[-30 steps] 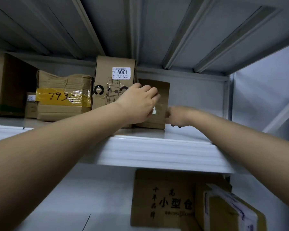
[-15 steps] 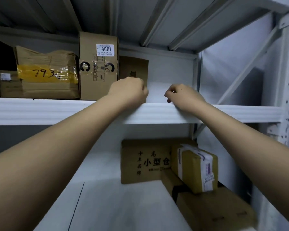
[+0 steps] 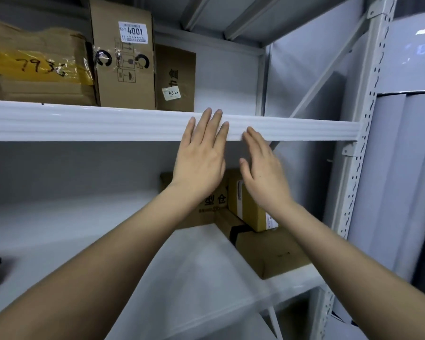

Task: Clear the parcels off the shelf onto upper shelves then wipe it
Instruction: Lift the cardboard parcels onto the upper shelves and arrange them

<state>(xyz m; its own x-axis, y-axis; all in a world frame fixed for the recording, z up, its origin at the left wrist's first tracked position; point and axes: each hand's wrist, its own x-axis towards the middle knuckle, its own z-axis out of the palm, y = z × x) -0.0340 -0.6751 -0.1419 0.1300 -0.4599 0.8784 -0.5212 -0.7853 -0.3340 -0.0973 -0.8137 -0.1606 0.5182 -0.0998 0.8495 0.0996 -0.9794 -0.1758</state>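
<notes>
Three parcels remain on the lower shelf [image 3: 133, 241], just beyond and below both hands: a printed carton [image 3: 206, 204], a small taped box [image 3: 248, 212] and a flat brown box [image 3: 268, 251]. The left hand [image 3: 199, 163] and right hand [image 3: 263, 173] hang flat-fingered and empty before the upper shelf [image 3: 84, 123], where the 4001 box [image 3: 123, 57] stands. Clearing looks unfinished; next, I'd guess, both hands drop to lift the small taped box.

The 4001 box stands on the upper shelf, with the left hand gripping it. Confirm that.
Not quite. The 4001 box does stand on the upper shelf, but the left hand grips nothing: the head view shows it open, fingers straight, below the box at the shelf's front edge.
</notes>
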